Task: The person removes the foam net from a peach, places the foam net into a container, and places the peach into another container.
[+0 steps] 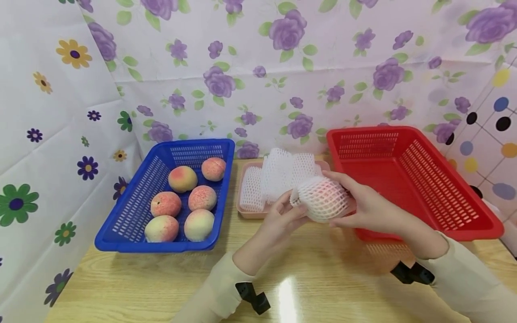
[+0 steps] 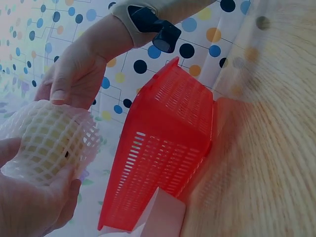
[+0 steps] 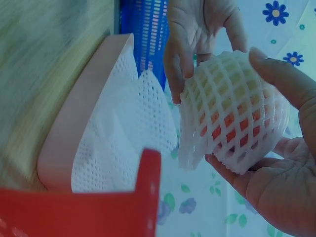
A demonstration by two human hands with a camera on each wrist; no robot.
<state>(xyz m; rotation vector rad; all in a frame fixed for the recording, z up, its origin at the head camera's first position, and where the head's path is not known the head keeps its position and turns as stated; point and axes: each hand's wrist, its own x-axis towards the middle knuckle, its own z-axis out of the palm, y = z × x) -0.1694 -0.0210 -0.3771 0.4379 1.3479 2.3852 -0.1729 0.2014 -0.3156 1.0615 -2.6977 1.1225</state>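
A peach (image 3: 229,131) sits inside a white foam net (image 1: 323,199), held up above the table in front of a pink tray (image 1: 252,215). My right hand (image 1: 365,204) grips the netted peach from the right, thumb and fingers on opposite sides of it. At the other end, my left hand (image 1: 284,217) pinches the net's open edge between thumb and fingers. From the left wrist view, pale peach skin with a dark spot shows through the mesh near my left hand (image 2: 39,202). More foam nets (image 1: 278,175) lie piled in the tray behind.
To the left stands a blue basket (image 1: 157,246) with several peaches (image 1: 165,204) in it. A red basket (image 1: 408,179) stands to the right, close to my right hand. Flowered cloth (image 1: 258,94) hangs behind the wooden table (image 1: 161,287).
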